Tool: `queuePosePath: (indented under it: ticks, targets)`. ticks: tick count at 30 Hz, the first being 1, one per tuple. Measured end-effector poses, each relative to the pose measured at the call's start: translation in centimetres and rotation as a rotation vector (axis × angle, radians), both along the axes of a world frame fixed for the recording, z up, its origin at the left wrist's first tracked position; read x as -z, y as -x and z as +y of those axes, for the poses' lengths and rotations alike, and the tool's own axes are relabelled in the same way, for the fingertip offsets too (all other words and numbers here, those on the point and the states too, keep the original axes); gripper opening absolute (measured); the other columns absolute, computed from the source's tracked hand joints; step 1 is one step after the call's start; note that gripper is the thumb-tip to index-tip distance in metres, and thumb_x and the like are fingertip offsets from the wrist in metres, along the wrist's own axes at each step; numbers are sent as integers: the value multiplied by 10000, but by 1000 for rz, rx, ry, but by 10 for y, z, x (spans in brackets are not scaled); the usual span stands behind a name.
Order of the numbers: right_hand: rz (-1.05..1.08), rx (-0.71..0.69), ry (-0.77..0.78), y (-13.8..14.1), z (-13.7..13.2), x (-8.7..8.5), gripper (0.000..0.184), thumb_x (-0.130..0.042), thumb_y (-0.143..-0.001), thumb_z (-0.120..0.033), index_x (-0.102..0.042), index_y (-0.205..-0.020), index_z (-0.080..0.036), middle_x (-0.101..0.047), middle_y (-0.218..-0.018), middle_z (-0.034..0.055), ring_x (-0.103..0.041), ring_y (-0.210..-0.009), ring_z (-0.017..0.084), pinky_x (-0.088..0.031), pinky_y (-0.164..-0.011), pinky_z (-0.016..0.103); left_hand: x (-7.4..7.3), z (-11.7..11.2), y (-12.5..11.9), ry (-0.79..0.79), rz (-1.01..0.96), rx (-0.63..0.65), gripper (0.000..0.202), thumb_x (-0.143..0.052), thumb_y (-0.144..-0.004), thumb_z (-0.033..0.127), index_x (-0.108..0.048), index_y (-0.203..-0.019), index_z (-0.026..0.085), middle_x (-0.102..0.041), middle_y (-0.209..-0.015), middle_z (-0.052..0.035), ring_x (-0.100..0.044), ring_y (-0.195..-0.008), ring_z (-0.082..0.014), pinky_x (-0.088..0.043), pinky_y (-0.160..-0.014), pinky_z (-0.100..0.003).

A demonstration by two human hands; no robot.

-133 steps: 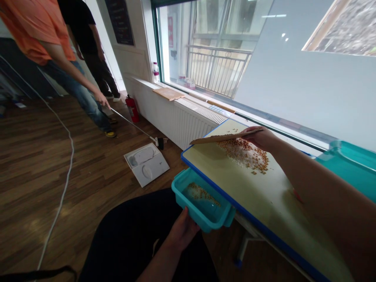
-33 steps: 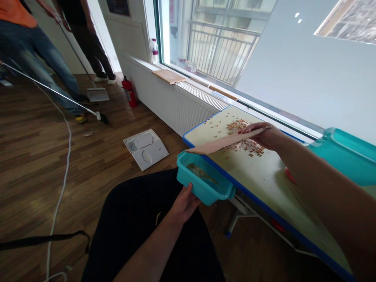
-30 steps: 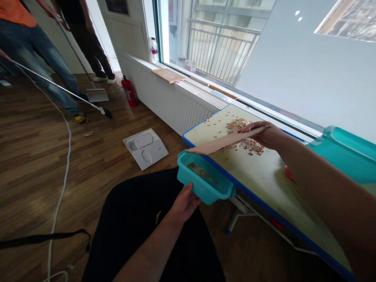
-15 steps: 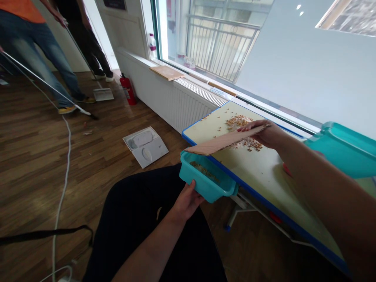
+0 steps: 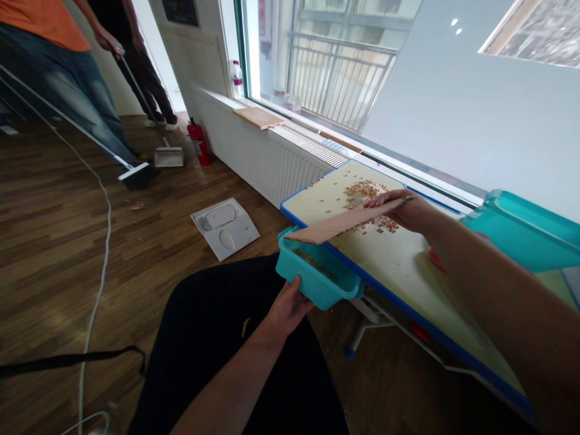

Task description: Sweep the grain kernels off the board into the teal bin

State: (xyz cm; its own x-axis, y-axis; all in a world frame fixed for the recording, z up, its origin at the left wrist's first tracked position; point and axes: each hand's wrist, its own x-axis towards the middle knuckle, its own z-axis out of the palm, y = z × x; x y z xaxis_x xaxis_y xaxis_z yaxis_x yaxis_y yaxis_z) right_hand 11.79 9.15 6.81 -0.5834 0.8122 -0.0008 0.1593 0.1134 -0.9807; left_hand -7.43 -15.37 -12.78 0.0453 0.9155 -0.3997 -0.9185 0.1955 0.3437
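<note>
My left hand [image 5: 290, 307] grips the near side of a teal plastic bin [image 5: 312, 284] just below the table's edge. Small greenish grains [image 5: 315, 264] lie on the bin's bottom. A strip of cardboard [image 5: 342, 225] is in my right hand [image 5: 401, 208], held at its far end. Its other end slants down over the bin's rim. Beneath and behind the cardboard, orange-yellow kernels and pale grains [image 5: 362, 192] are heaped on the cream table [image 5: 385, 260] with blue edging. Several stray kernels lie near the table's far left corner.
A larger teal bin [image 5: 521, 232] stands on the table at right. On the floor lie an open white box [image 5: 225, 228] and a white cable [image 5: 103, 266]. A fire extinguisher [image 5: 199, 142] stands by the radiator [image 5: 254, 151]. Two people stand at upper left with a broom [image 5: 136, 174] and dustpan [image 5: 168, 156].
The co-worker's broom has swung so its wide brush now shows, and the dustpan has shifted slightly right. My hands, the bin and the cardboard have barely moved.
</note>
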Motion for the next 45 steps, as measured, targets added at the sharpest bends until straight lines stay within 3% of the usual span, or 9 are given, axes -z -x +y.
queuePosePath:
  ticks: [25, 45]
  targets:
    - [-35, -50, -69, -23, -22, 6, 319, -925, -498, -446, -729, -632, -234, -764, -848, 60, -709, -832, 196, -560, -687, 298, 2, -1, -23, 7, -64, 25, 467, -754, -822, 343, -551, -1227, 231, -678, -1222, -88, -662, -1083, -251, -470, -1062, -513]
    - [-18, -29, -104, -42, -46, 8, 320, -923, -504, -445, -723, -606, -216, -754, -794, 64, -703, -824, 201, -556, -812, 350, 9, -6, -42, -40, -117, 64, 536, -713, -860, 300, -490, -1345, 255, -678, -1238, -102, -667, -1097, -260, -481, -1045, -500]
